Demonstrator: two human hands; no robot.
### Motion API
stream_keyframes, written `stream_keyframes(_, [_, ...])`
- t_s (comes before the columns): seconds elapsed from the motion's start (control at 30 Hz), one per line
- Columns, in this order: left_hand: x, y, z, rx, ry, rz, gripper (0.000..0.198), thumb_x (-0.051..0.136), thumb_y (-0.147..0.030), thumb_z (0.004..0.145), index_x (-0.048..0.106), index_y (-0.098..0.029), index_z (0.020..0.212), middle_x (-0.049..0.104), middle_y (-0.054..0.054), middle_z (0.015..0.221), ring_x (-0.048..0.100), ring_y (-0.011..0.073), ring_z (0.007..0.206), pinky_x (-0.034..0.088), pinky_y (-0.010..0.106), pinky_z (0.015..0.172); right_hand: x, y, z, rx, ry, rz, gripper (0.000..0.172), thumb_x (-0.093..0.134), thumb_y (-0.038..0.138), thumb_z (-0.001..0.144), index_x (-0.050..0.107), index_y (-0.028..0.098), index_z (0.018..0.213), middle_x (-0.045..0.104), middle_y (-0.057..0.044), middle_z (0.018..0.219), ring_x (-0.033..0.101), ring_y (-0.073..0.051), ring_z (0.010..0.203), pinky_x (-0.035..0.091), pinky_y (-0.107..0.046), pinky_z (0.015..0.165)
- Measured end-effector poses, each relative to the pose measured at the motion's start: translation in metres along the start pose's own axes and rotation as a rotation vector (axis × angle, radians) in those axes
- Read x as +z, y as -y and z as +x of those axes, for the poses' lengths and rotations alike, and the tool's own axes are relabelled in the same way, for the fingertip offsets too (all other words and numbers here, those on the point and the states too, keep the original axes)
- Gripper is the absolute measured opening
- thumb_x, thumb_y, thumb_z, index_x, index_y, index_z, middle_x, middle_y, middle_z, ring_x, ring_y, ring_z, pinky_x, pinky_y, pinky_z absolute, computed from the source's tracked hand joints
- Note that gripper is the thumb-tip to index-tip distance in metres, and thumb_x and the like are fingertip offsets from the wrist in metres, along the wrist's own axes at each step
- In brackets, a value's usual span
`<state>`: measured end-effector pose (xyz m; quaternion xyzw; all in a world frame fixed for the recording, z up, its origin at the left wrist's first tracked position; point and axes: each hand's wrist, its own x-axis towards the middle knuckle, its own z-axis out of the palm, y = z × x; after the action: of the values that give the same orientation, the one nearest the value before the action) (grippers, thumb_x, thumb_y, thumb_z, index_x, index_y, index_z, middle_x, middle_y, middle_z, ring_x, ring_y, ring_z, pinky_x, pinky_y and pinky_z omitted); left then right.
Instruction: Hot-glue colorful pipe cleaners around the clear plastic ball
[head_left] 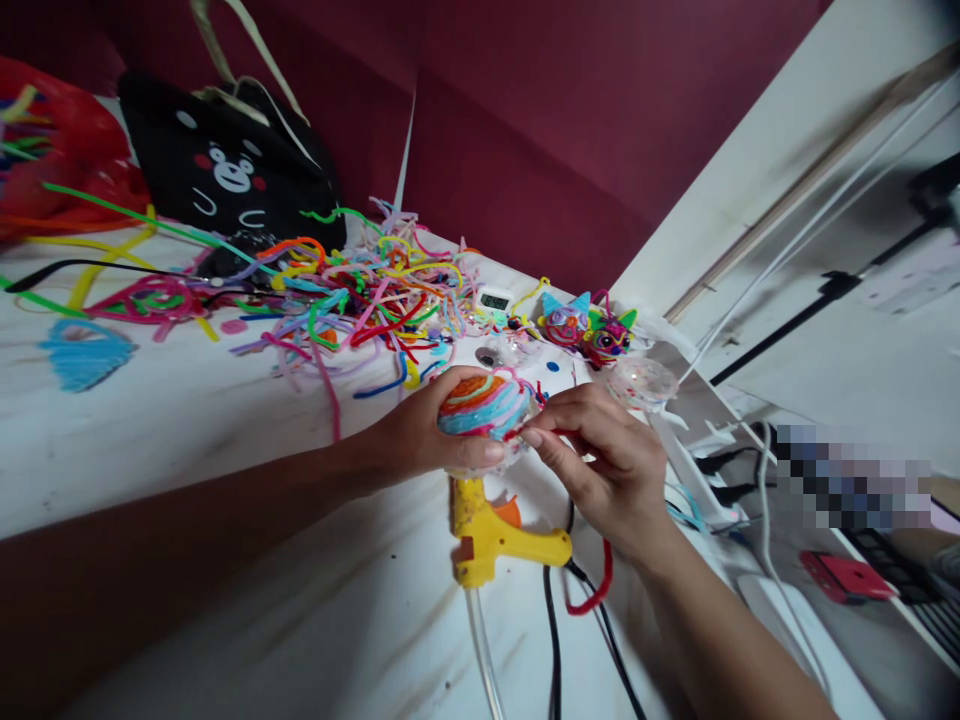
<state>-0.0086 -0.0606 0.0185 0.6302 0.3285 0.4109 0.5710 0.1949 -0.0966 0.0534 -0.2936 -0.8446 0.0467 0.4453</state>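
Note:
My left hand (424,430) is wrapped round a clear ball (484,405) partly covered with rows of orange, light blue and pink pipe cleaner. My right hand (611,465) pinches a red pipe cleaner (606,585) against the ball's right side, and its loose tail hangs below that hand in a curve. Just under the ball lies a yellow hot glue gun (487,540) with an orange trigger and a clear glue stick (484,650) coming out of its back end. The ball partly hides the gun's front.
A tangled heap of coloured pipe cleaners (382,290) lies behind my hands. Two decorated balls with ears (607,335), a small digital timer (493,299) and a clear plastic bowl (643,382) stand nearby. A black bag (232,180) is at back left. Black cables (553,640) cross the table front.

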Motion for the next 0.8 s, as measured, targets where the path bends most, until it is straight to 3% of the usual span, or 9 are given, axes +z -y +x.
stream_keyframes(0.5, [0.0000,0.0040,0.0028,-0.019,0.002,0.056,0.069,0.082,-0.041,0.061,0.051,-0.020,0.119,0.069,0.006,0.110,0.066,0.0283,0.101,0.053,0.040,0.088,-0.0012,0.0023,-0.0009,-0.043,0.050,-0.023,0.012,0.069,0.006,0.090,0.070,0.017,0.095,0.070,-0.006,0.083,0.064,-0.016,0.079,0.052,-0.030,0.070])
stream_keyframes(0.7, [0.0017,-0.0002,0.0014,-0.056,-0.044,0.105,0.072,0.081,-0.038,0.055,0.051,-0.019,0.118,0.070,0.006,0.108,0.067,0.0306,0.100,0.055,0.039,0.085,0.0005,0.0020,-0.0040,-0.029,0.065,0.004,0.014,0.067,0.007,0.091,0.069,0.019,0.097,0.070,-0.006,0.086,0.065,-0.018,0.081,0.054,-0.033,0.071])
stream_keyframes(0.8, [0.0004,0.0004,0.0019,-0.005,-0.076,0.161,0.073,0.081,-0.038,0.054,0.054,-0.020,0.119,0.070,0.007,0.113,0.067,0.0321,0.104,0.055,0.040,0.088,-0.0010,0.0027,-0.0041,-0.007,0.065,0.015,0.015,0.068,0.008,0.090,0.070,0.019,0.100,0.069,-0.006,0.087,0.065,-0.018,0.081,0.054,-0.032,0.071])
